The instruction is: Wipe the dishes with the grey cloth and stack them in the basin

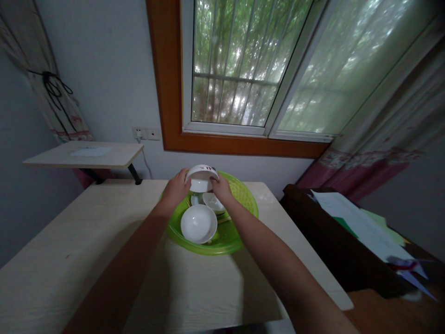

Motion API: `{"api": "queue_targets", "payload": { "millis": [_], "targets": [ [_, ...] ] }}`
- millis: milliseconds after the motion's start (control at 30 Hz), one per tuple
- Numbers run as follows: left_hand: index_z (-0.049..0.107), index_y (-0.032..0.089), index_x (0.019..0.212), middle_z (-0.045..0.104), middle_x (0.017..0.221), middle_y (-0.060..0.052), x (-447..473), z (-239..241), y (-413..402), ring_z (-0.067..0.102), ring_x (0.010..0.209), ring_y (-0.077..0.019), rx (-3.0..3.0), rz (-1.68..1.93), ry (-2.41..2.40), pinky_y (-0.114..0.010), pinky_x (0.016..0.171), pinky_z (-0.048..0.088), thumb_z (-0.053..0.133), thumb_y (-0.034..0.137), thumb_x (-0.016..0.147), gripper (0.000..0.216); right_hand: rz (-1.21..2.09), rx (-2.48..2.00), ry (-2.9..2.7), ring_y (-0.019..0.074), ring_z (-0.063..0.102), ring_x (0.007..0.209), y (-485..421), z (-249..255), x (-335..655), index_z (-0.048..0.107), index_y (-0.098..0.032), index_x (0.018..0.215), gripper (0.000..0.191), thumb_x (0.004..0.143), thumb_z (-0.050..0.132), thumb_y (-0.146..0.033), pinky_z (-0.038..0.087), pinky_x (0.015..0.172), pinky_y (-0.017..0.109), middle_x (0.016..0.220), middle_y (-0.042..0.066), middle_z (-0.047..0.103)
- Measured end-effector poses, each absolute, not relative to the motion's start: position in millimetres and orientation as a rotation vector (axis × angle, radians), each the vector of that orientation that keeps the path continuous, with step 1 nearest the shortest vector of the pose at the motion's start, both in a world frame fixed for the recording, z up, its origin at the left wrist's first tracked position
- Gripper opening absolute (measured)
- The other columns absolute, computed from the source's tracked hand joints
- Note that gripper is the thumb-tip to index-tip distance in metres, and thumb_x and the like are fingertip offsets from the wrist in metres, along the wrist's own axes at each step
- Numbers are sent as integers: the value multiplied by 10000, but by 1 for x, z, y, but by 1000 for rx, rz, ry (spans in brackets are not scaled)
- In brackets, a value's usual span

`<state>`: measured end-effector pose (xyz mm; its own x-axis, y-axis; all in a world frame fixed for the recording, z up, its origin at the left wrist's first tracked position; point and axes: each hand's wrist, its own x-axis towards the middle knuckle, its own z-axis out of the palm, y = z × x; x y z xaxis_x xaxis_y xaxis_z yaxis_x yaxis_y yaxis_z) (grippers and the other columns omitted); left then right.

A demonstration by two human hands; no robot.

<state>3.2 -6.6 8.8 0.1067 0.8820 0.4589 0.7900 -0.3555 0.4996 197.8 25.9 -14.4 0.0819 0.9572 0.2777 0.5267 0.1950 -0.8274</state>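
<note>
Two bare forearms reached forward over a pale wood-grain bench [86, 241]. Between the left hand [177, 188] and the right hand [220, 188] sat a white ceramic bowl with red markings [201, 175]. It was lifted clear of everything beneath it, with its wide rim uppermost and its narrower base below. Each hand curled partly closed around one side of that bowl, fingers wrapped against the outer wall, the left on its left edge and the right on its right edge.

Directly under both hands lay a round lime-green plastic basin [243, 195], resting on the bench. Inside it, just below the hands and nearer the person, stood a larger plain white bowl [198, 223], upright. A smaller white bowl [212, 202] sat just under the right hand, close beside the larger one. A thin pale wooden stick [224, 220] lay in the basin below the right wrist; what it was could not be told.

Well beyond the hands, a wood-framed sliding window [236, 69] showed bars and green trees. Far to the left of the left hand, a small pale side shelf [86, 155] held a sheet of paper. Well to the right of the right arm stood dark wooden furniture [313, 222] covered with loose papers [361, 227], with a patterned curtain [382, 139] hanging behind it.
</note>
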Motion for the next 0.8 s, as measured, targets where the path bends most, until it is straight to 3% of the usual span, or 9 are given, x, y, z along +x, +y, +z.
{"api": "queue_targets", "payload": {
  "millis": [133, 300, 567, 800],
  "targets": [
    [512, 153, 1324, 699, 1178, -155, 2, 7, -6, 670, 1064, -246, 2157, 1008, 1693, -354, 929, 499, 531, 283, 933, 413, 780, -1360, -1481, 207, 692, 835, 29, -19, 195, 638, -191, 1173, 303, 934, 457, -232, 595, 692, 340, 1081, 74, 723],
    [504, 167, 1316, 706, 1149, -140, 1, 6, -4, 674, 1036, -234, 2156, 1067, 1696, -339, 904, 501, 460, 190, 935, 384, 451, -1423, -1721, 241, 680, 940, 21, -13, 198, 665, -179, 1102, 250, 932, 486, -215, 552, 846, 366, 1046, 93, 731],
    [522, 202, 1305, 657, 1279, -125, 5, 10, -11, 632, 1151, -234, 2325, 960, 1761, -338, 988, 468, 460, 43, 844, 492, 125, -1537, -1949, 245, 670, 924, 8, 0, 200, 595, -186, 1207, 347, 884, 482, -127, 510, 844, 323, 1038, 113, 727],
    [490, 171, 1360, 656, 1289, -146, 4, 9, -7, 632, 1169, -242, 2243, 1133, 1701, -355, 1007, 466, 484, 192, 929, 431, 439, -1436, -1694, 224, 666, 875, 21, -11, 198, 657, -188, 1062, 240, 918, 465, -204, 548, 813, 338, 972, 79, 727]
  ]
}}
